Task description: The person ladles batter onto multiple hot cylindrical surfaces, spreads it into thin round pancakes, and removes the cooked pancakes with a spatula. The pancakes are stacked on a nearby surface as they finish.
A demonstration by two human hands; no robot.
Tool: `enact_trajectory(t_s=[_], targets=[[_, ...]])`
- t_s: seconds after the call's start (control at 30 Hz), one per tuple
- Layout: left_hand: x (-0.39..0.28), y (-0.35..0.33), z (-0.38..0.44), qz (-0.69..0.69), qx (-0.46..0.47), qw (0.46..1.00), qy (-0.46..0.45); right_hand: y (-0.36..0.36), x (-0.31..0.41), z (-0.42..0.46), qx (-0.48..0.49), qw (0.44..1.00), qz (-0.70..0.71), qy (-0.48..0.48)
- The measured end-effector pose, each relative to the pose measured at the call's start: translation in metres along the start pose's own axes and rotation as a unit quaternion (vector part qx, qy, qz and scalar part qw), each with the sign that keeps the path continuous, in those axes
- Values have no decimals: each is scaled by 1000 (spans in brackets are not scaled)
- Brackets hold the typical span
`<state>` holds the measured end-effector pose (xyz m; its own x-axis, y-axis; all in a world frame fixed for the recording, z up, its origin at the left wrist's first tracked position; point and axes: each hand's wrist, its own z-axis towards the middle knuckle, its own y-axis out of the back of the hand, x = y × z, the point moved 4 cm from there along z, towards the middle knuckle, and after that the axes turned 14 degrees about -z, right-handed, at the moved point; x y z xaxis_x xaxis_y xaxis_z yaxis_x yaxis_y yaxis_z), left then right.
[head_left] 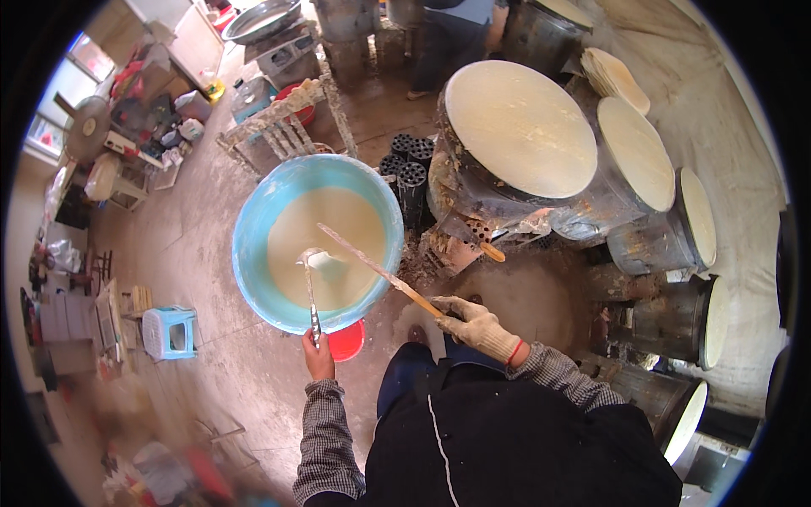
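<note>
My bare left hand (320, 361) grips the handle of a metal ladle (312, 298), whose bowl sits at the surface of pale batter (285, 253). The batter fills the lower part of a large blue plastic tub (253, 279). In a knitted work glove, my right hand (478, 326) holds a batter-coated stick (380, 269) by its bare wooden end. The stick's far end reaches over the tub. Right of the tub stands a stove bearing a large round griddle (523, 127), its top covered by a thin pale layer.
More stoves with round griddles (635, 154) curve along my right side. Black honeycomb coal briquettes (412, 174) stand beside the tub, near a wooden-handled tool (491, 251). Stacked flat sheets (614, 79) lie farther back. A blue stool (169, 333) is at left; a person (450, 44) stands ahead.
</note>
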<state>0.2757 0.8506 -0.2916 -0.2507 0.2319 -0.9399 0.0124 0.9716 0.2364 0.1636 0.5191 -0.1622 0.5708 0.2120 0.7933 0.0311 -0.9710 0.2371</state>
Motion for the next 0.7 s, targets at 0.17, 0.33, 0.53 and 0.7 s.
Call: enact_trajectory(t_s=[0.17, 0.33, 0.53, 0.7], targets=[[52, 19, 35, 54, 18, 998, 35, 0, 2, 3, -30, 997, -41, 49], [138, 51, 81, 136, -6, 977, 161, -9, -4, 5, 20, 999, -6, -36], [73, 19, 61, 212, -2, 973, 89, 0, -27, 34, -43, 995, -44, -77], [98, 55, 36, 36, -114, 992, 26, -10, -29, 89, -80, 986, -143, -16]])
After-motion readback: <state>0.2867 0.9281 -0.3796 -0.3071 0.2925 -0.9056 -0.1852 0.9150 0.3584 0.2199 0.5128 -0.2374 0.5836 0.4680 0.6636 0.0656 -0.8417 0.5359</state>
